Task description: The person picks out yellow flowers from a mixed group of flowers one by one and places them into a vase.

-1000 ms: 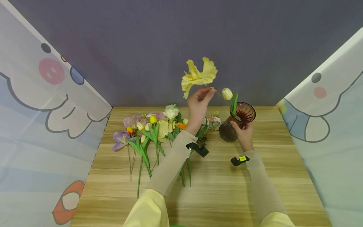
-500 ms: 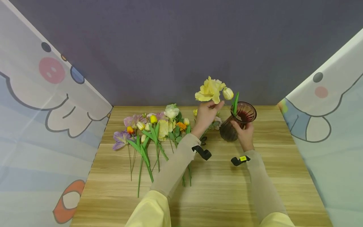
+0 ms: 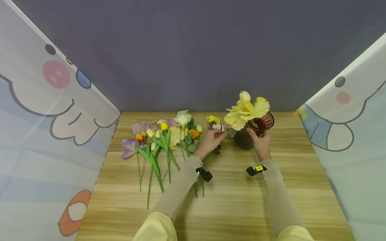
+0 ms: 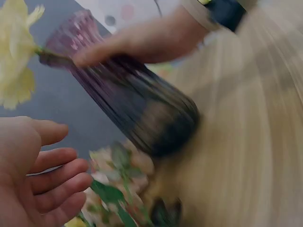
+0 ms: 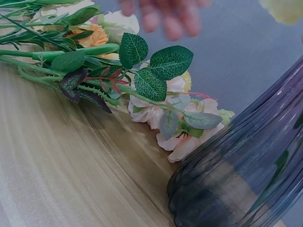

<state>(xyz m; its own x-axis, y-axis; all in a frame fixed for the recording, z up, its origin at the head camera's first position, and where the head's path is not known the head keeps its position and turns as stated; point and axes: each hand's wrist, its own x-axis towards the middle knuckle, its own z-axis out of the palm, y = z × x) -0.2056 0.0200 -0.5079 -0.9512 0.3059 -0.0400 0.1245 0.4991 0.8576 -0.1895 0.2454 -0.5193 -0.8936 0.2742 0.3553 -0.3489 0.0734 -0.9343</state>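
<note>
A ribbed purple glass vase (image 3: 243,140) stands at the right of the table, and my right hand (image 3: 261,142) grips it just below the flared rim. Out of its mouth lean a large ruffled yellow flower (image 3: 244,112) and a white-yellow tulip (image 3: 245,96). The yellow flower's stem runs down inside the glass in the left wrist view. My left hand (image 3: 211,142) hovers left of the vase, over the loose flowers; in the left wrist view that hand (image 4: 45,175) has relaxed fingers with nothing in them. Pale pink flowers (image 5: 189,137) lie right beside the vase's base.
Loose flowers are spread across the left and middle of the wooden table (image 3: 235,207): green-leaved tulips (image 3: 153,160), a purple flower (image 3: 130,147), a white bloom (image 3: 183,118) and an orange one (image 3: 194,134). A grey wall (image 3: 193,57) rises behind; printed panels flank both sides.
My left hand brought the yellow flower rightward and down into the vase, let go, and drew back left. The tulip in the vase shifted slightly. My right hand stays on the vase.
</note>
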